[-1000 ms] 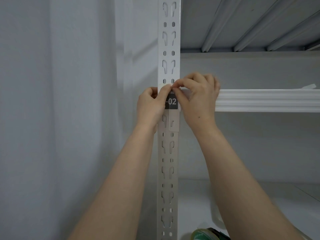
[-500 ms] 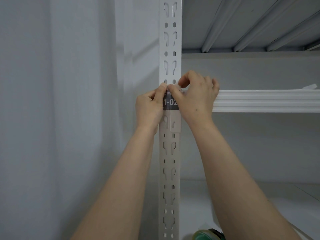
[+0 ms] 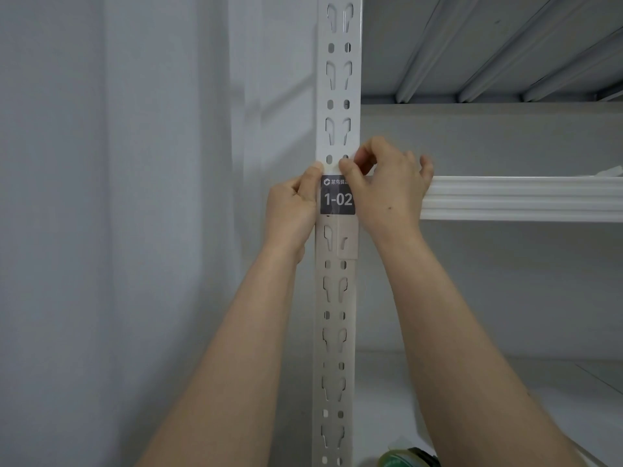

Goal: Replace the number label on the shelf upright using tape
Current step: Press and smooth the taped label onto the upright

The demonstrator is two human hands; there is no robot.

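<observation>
A tall white metal shelf upright (image 3: 338, 79) runs from top to bottom in the middle of the frame. It is flat and thin, with two rows of holes, some round and some shaped like keyholes.

The number label (image 3: 337, 198) sits flat on the front of the upright, in the middle of the frame. It is a dark square with white marks that read "1-02" and small signs above them. It looks smooth and a bit shiny.

A thin, pale strip of tape (image 3: 332, 168) lies across the upright, just on the top edge of the label.

The left hand (image 3: 291, 210) holds the left edge of the upright. Its thumb is straight and presses on the left end of the tape and the side of the label. Its other fingers are bent beside the upright.

The right hand (image 3: 387, 183) pinches the right end of the tape with its thumb and bent first finger. Its other fingers spread out loosely to the right.

A clear see-through piece (image 3: 347, 241) is stuck on the upright just under the label.

A white ridged shelf beam (image 3: 522, 198) goes off to the right. A round green roll (image 3: 409, 458) peeks in at the bottom edge. A plain grey wall (image 3: 118, 197) fills the left side.
</observation>
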